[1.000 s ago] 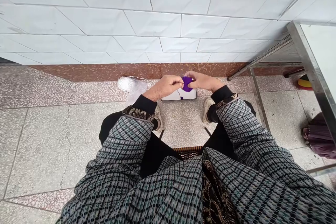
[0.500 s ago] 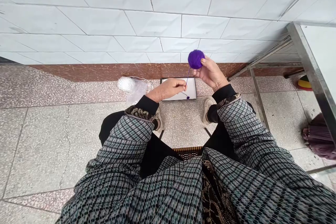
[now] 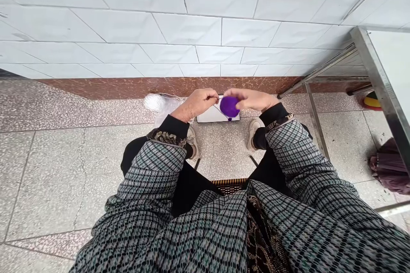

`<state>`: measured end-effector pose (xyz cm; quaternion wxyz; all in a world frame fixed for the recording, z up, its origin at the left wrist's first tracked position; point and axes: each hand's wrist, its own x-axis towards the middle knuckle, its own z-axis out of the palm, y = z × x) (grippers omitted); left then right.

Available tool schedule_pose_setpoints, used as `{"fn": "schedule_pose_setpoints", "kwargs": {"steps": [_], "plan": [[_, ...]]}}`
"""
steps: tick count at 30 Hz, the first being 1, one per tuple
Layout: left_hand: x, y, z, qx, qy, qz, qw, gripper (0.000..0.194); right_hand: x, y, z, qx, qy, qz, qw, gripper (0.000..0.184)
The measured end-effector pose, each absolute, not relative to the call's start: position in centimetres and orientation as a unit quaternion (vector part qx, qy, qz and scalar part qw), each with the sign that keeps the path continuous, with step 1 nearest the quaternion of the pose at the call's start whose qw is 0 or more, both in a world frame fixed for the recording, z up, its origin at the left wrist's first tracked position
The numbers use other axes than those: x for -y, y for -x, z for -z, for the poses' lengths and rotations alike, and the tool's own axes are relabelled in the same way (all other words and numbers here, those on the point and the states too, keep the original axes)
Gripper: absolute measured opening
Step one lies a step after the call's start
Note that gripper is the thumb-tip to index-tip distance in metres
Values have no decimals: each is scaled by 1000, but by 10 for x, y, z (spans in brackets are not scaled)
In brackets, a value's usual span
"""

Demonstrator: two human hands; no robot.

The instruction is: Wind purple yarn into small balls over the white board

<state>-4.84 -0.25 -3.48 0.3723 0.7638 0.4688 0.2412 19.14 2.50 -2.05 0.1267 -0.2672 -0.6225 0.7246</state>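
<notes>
My right hand [image 3: 251,98] is wrapped around a purple ball of yarn [image 3: 229,107], its thumb across the near side. To its left, my left hand [image 3: 201,101] pinches a thin strand of purple yarn [image 3: 220,112] between thumb and fingers. That strand slopes down to a small dark purple bit of yarn [image 3: 229,119] at the near edge of a white, dark-rimmed tray [image 3: 206,116]. Both hands hover over this tray, which lies on the floor between my feet. The ball and hands hide its far part.
Left of the tray, a white ball of yarn [image 3: 154,102] sits with a clear plastic bag [image 3: 165,108]. A tiled wall [image 3: 188,30] rises ahead. On the right stands a metal-framed table [image 3: 381,76], with dark purple cloth [image 3: 390,166] near it.
My right hand has brought the purple ball down and slightly left, from above the tray's far edge to over it. My left hand has shifted slightly left and up, still pinching the strand.
</notes>
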Motion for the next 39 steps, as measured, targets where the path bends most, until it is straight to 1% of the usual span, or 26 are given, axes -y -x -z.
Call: {"fn": "schedule_pose_setpoints", "kwargs": {"steps": [3,5,7,8,10,11,13,15,16,17,18,19,21,23,25,27,29,31,33,35,37,39], "plan": [[3,43,37,-471,-757,-241,382,17,-29,-194,18,557,270,-725,301,59],[7,36,36,-448,-761,-230,409,18,-33,-192,19,529,292,-696,388,66],[13,29,33,-410,-769,-208,444,18,-35,-188,23,525,338,-656,425,63],[15,27,31,-390,-773,-196,461,18,-36,-186,27,532,369,-634,422,59],[19,24,26,-367,-776,-180,480,17,-37,-182,35,569,435,-590,372,49],[20,25,25,-368,-776,-181,479,18,-37,-181,39,598,465,-567,325,45],[19,29,23,-394,-774,-194,457,17,-34,-181,44,665,485,-535,191,40],[15,35,23,-423,-775,-207,422,16,-31,-184,43,714,440,-542,58,37],[13,38,24,-432,-776,-210,409,16,-30,-186,41,725,396,-563,14,37],[11,40,26,-437,-777,-211,401,15,-29,-188,39,727,346,-594,-6,38],[9,42,27,-442,-777,-212,395,15,-28,-190,35,719,299,-628,0,40],[8,43,29,-448,-775,-214,390,16,-27,-192,32,702,264,-660,29,41],[6,43,33,-464,-769,-224,379,17,-28,-195,26,652,238,-706,138,45],[6,40,37,-473,-763,-236,371,19,-30,-196,22,591,259,-717,264,50],[9,35,39,-462,-765,-237,382,20,-33,-195,23,540,296,-698,367,55],[12,29,38,-428,-775,-221,408,19,-37,-192,28,512,338,-665,426,55],[16,24,36,-388,-790,-199,431,19,-40,-188,36,511,387,-631,437,51],[19,21,33,-363,-799,-189,440,20,-41,-184,44,538,446,-597,394,45],[19,23,31,-366,-799,-192,436,21,-39,-181,49,593,501,-552,302,41],[18,27,31,-388,-794,-203,421,20,-35,-179,48,659,520,-510,187,39],[14,32,32,-412,-789,-215,402,18,-31,-181,42,710,485,-505,77,39],[11,38,32,-426,-787,-221,388,17,-29,-185,33,728,400,-557,-10,40]]}}
